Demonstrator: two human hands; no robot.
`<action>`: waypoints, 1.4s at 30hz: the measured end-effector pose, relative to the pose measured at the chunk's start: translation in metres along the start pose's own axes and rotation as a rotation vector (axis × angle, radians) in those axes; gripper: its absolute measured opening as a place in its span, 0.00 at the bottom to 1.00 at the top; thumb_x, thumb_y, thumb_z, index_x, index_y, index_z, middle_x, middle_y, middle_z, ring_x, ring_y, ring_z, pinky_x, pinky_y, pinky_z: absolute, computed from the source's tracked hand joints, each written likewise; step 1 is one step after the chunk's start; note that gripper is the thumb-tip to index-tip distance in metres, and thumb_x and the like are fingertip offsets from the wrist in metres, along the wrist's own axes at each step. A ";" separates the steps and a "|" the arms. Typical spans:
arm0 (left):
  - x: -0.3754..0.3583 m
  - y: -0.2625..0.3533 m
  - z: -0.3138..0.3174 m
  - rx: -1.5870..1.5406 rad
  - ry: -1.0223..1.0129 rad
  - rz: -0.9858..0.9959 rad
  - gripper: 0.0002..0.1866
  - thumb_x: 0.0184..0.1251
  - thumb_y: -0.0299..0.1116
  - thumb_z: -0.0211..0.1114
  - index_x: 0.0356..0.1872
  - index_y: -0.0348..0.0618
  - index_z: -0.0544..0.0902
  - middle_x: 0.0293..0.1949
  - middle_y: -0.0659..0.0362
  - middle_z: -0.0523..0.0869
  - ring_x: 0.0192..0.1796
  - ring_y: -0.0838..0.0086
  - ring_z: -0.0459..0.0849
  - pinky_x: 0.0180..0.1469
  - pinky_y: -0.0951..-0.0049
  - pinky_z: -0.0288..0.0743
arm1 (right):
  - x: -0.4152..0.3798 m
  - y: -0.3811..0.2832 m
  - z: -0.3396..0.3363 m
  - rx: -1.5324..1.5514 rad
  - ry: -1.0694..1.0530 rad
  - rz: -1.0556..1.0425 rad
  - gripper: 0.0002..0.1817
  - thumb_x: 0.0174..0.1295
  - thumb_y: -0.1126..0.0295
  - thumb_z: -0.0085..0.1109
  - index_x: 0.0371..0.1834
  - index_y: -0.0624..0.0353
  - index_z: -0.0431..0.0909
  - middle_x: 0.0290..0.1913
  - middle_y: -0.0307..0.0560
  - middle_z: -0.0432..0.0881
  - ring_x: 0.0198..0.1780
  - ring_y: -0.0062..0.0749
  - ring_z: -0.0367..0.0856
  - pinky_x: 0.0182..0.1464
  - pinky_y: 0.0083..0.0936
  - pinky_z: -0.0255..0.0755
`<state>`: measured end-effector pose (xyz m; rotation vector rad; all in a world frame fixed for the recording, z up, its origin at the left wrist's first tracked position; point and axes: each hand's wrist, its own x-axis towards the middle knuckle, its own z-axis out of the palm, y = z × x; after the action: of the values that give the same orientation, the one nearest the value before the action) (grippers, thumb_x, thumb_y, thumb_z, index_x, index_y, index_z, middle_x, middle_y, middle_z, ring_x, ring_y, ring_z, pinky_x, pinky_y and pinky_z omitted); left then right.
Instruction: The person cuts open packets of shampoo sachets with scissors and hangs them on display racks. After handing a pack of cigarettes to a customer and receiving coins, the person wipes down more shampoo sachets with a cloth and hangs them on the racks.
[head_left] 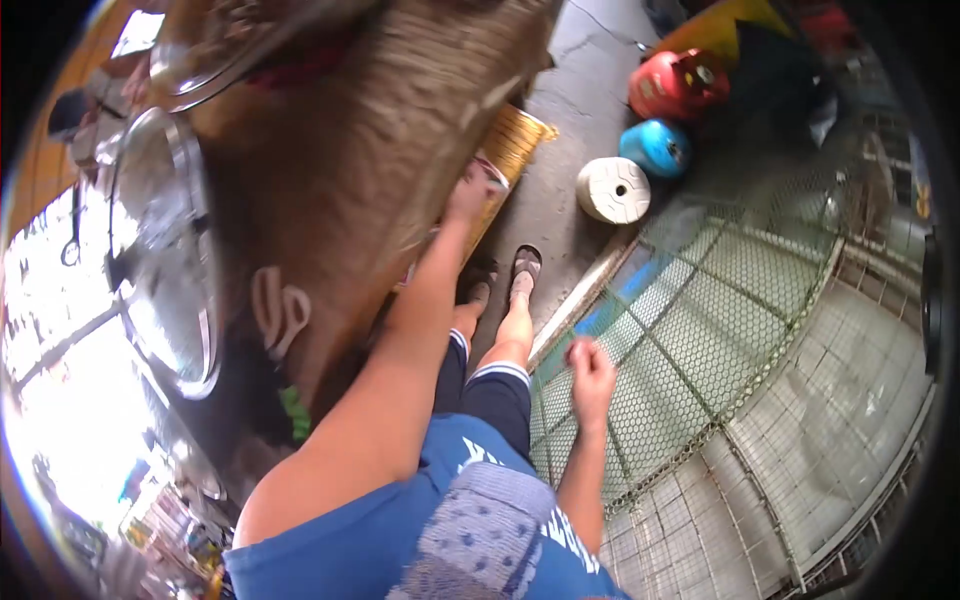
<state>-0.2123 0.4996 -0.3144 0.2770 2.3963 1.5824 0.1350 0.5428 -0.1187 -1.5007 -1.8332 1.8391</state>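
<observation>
Canisters (665,88) number three on the floor (565,80): red, blue, white. The left hand (470,192), blurred, is over one yellow slatted surface (522,135) beside the worktop's (420,90) right edge; its opening and hold are unclear. The right hand (594,378) curls nearly closed by one green mesh panel's (680,320) left edge, contents unclear.

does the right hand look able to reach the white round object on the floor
Probably not without stooping or stepping: the white round object sits past the feet, well below the right hand.
</observation>
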 end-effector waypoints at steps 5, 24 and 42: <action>-0.121 0.108 -0.066 0.006 -0.045 0.128 0.05 0.59 0.28 0.63 0.26 0.39 0.82 0.18 0.59 0.79 0.21 0.76 0.75 0.25 0.68 0.71 | 0.095 -0.175 0.039 0.053 -0.305 -0.567 0.08 0.69 0.76 0.57 0.47 0.66 0.82 0.40 0.41 0.83 0.40 0.22 0.80 0.44 0.20 0.73; -0.261 0.204 -0.240 -0.582 -0.272 -0.556 0.08 0.61 0.25 0.63 0.41 0.39 0.83 0.32 0.65 0.84 0.28 0.84 0.77 0.32 0.78 0.74 | -0.137 -0.212 0.291 -0.870 -0.972 -1.345 0.10 0.53 0.66 0.58 0.35 0.52 0.86 0.38 0.40 0.82 0.45 0.34 0.79 0.47 0.35 0.67; -0.262 0.245 -0.276 -0.320 -0.571 -0.425 0.21 0.57 0.33 0.69 0.48 0.29 0.81 0.36 0.59 0.86 0.35 0.81 0.81 0.37 0.76 0.74 | 0.012 0.075 0.080 0.492 -0.108 0.265 0.30 0.74 0.50 0.46 0.67 0.63 0.69 0.60 0.46 0.78 0.57 0.30 0.78 0.60 0.29 0.73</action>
<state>-0.0461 0.2771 0.0423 0.1196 1.6164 1.4145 0.1121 0.4781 -0.2054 -1.5247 -1.1245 2.3102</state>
